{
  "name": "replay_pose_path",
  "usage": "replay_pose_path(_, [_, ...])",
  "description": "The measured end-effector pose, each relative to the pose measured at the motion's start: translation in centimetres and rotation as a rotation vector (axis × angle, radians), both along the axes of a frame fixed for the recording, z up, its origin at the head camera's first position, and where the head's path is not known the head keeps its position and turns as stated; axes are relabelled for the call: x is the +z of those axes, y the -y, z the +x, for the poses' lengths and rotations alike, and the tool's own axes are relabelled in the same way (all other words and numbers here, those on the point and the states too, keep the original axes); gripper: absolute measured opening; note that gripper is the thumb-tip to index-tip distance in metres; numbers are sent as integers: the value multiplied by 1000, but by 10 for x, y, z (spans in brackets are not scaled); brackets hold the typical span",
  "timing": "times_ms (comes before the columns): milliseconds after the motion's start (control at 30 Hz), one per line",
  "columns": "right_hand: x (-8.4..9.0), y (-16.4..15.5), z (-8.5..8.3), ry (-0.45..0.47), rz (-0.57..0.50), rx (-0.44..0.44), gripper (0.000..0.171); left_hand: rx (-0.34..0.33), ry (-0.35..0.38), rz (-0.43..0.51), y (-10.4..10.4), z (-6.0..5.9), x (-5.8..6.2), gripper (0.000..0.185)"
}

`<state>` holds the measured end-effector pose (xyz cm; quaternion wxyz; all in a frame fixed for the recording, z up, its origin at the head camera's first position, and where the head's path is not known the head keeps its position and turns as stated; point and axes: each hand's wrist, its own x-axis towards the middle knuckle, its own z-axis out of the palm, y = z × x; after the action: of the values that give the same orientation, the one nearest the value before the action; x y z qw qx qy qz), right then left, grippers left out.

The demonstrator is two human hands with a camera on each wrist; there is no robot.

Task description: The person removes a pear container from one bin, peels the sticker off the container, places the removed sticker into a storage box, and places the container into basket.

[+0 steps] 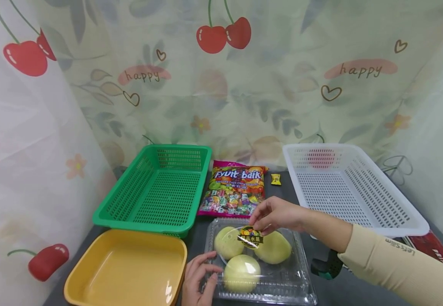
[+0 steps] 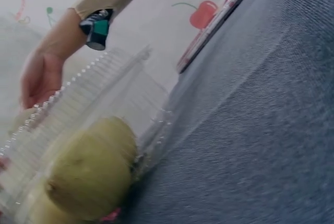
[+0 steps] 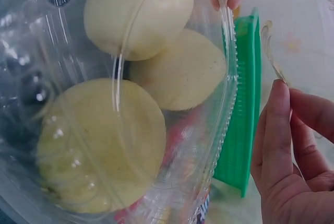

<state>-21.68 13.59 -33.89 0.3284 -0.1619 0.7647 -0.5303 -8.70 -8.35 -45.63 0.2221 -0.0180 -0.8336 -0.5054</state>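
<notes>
My right hand [image 1: 276,214] pinches a label sticker [image 1: 250,239] with a dark fruit emblem between thumb and fingertips, over the lid of a clear plastic clamshell box [image 1: 282,278]. From the right wrist view, the sticker [image 3: 272,57] appears edge-on, thin and curled, apart from the lid. Three round pale yellow-green fruits [image 1: 242,274], pear-like, lie inside the closed box. At the box's left side, my left hand [image 1: 199,278] touches the edge with its fingers spread and slightly bent. The left wrist view is blurred and barely shows that hand.
Behind the box lies a fruit candy bag [image 1: 234,189], beside a small yellow wrapped candy [image 1: 276,179]. A green basket [image 1: 110,223] and yellow basin [image 1: 125,272] stand left. To the right are a white basket [image 1: 401,204] and a red packet [image 1: 433,248].
</notes>
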Motion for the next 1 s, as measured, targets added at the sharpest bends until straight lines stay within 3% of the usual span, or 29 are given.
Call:
replay_pose_path(133, [1, 0, 0, 3, 2, -11, 13, -63, 159, -29, 4, 4, 14, 22])
replay_pose_path(233, [2, 1, -1, 11, -6, -17, 12, -119, 204, -53, 9, 7, 22, 16])
replay_pose_path(367, [4, 3, -2, 17, -26, -9, 13, -129, 131, -94, 15, 11, 29, 16])
replay_pose_path(533, [4, 9, -2, 12, -21, 11, 15, -104, 97, -63, 26, 13, 44, 20])
replay_pose_path(600, [4, 12, -2, 8, -18, 16, 15, -97, 4, -61, 35, 11, 47, 22])
replay_pose_path(700, [3, 17, -3, 11, -26, 18, 15, -68, -210, -92, 51, 7, 49, 25])
replay_pose_path(767, [2, 21, -4, 12, -32, 25, 15, -46, -287, -103, 64, 4, 52, 25])
replay_pose_path(800, [2, 22, -4, 16, -35, 32, 15, -30, -300, -99, 70, 3, 54, 25])
replay_pose_path(1000, [0, 39, -4, 33, -70, 56, 14, 107, -161, -112, 107, 2, 67, 20])
